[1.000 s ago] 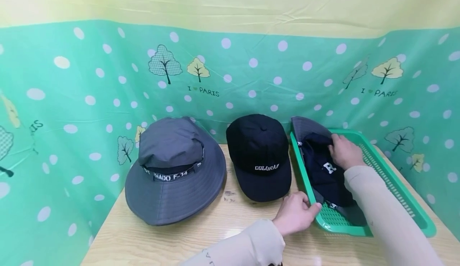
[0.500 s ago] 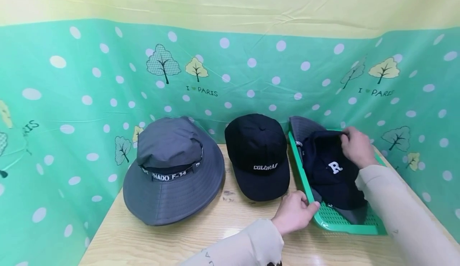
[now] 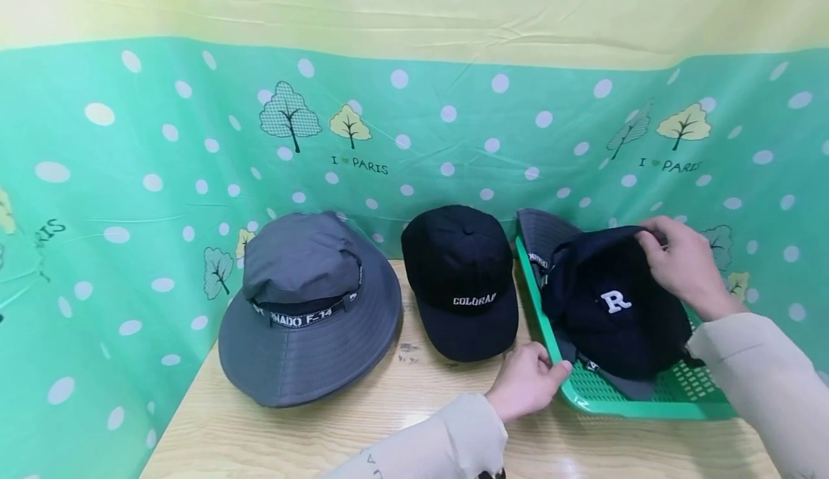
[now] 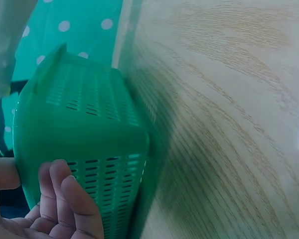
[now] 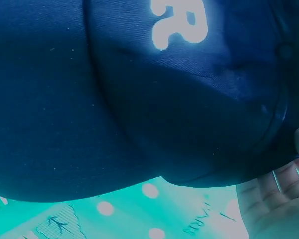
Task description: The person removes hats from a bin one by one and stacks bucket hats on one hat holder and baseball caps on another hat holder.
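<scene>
A dark navy baseball cap with a white letter R is tilted over the green basket. My right hand pinches its upper right edge between thumb and fingers; the right wrist view shows the cap's dark cloth close up. Beneath it in the basket lies a grey wide-brimmed hat, its brim showing at the back left corner and near the front. My left hand holds the basket's front left rim. In the left wrist view its thumb is over the rim and its fingers lie along the outer wall.
Left of the basket, a black cap lettered in white stands on the wooden table. Further left sits a grey bucket hat with a lettered band. A green dotted cloth hangs close behind them.
My right hand has moved right and slightly up, raising the navy cap's edge, and the cap has shifted right. The left hand stays on the basket rim.
</scene>
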A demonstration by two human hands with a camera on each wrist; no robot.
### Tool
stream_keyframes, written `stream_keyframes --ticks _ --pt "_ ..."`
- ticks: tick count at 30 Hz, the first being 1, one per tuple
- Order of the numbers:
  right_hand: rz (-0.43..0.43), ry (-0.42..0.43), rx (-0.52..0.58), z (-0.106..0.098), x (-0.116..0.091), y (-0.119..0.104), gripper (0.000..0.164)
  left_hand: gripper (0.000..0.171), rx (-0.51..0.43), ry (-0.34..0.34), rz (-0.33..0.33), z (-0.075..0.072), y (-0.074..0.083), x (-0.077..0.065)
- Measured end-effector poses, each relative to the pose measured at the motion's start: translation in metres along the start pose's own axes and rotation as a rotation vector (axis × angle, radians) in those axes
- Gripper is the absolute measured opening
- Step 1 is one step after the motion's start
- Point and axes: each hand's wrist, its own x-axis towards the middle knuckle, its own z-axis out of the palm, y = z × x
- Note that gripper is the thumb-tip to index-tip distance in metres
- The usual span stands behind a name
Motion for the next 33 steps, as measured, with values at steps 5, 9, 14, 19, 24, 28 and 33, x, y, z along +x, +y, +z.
stream_keyframes --ticks 5,9,14,19,24,28,33 --pt "-0.027 0.047 0.011 -0.016 -0.011 -0.009 0.025 0.03 0.0 0.012 0.012 0.001 -0.002 0.001" --pt "-0.047 0.087 0.016 -0.026 -0.019 -0.017 0.023 0.03 -0.008 0.018 -0.006 0.001 -0.001 0.001" --pt "-0.069 0.131 0.053 -0.039 -0.024 -0.027 0.02 0.027 -0.066 -0.014 -0.063 -0.001 0.0 0.001" --pt "-0.09 0.197 0.065 -0.051 -0.023 -0.041 0.017 0.025 0.006 -0.004 -0.067 -0.009 0.004 0.006" --pt "-0.086 0.238 0.047 -0.06 -0.025 -0.058 0.018 0.026 0.12 0.102 0.004 -0.02 0.01 0.015" --pt "-0.067 0.257 0.043 -0.068 -0.028 -0.07 0.018 0.028 0.114 0.157 0.091 -0.023 0.014 0.022" --pt "-0.01 0.245 0.076 -0.075 -0.029 -0.079 0.021 0.037 -0.05 0.153 0.179 -0.021 0.018 0.03"
